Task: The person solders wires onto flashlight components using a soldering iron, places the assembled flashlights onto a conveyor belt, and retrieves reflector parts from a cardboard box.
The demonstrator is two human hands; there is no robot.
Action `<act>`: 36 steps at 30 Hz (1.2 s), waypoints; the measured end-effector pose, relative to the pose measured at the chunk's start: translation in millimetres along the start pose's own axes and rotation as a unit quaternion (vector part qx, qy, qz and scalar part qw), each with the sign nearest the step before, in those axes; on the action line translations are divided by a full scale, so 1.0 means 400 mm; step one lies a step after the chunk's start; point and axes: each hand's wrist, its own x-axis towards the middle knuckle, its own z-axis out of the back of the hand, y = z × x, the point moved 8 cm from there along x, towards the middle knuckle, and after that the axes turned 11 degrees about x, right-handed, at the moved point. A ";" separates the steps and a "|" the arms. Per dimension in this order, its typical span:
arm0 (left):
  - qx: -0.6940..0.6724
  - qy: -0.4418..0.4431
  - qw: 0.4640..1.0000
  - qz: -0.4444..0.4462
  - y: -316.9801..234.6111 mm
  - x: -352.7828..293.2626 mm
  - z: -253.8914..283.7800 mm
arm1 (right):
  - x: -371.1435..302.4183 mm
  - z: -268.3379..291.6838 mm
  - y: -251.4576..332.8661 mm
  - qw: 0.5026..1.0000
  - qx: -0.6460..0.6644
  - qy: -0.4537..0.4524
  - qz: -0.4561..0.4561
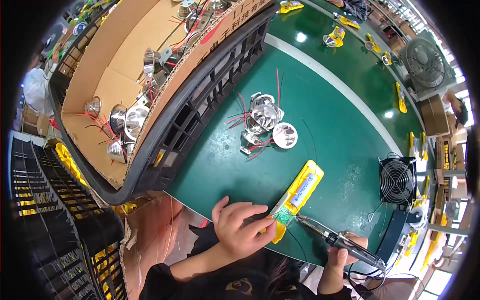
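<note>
Close to the table's front edge lies a yellow plastic housing [314, 167], holding a cylindrical battery [303, 190] and a small green circuit board [283, 215]. My left hand [240, 227] is at the board's left side, thumb and forefinger pinched on a thin red wire [261, 218], the other fingers raised. In my right hand [340, 256] is a soldering iron [359, 252], its tip pointing left at the circuit board; whether it touches is too small to tell. Farther back, several shiny reflector cups [265, 118] with red and black leads sit clustered on the green table [220, 175].
At left, a black plastic crate [187, 117] holds a cardboard box [117, 82] with more reflector cups. Black baskets [65, 220] stand below it. A small black fan [397, 181] and a dark box-shaped unit [392, 234] are at right. Yellow housings [401, 97] line the far green belt.
</note>
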 end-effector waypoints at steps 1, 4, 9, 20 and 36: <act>0.002 0.002 1.000 -0.003 0.005 0.002 -0.002 | 0.006 -0.004 0.003 1.000 0.007 -0.002 0.011; 0.004 0.005 1.000 -0.014 -0.009 0.001 0.005 | 0.011 0.008 0.019 1.000 0.017 -0.013 0.017; -0.024 0.021 0.999 -0.012 -0.010 -0.006 0.013 | 0.011 0.024 0.017 0.996 0.075 -0.042 0.025; -0.098 0.052 0.994 0.005 0.009 -0.020 0.013 | 0.016 0.002 0.022 0.997 0.071 -0.006 0.038; -0.022 0.029 0.999 0.010 -0.022 0.007 0.003 | 0.028 -0.046 0.010 0.983 0.160 0.089 0.010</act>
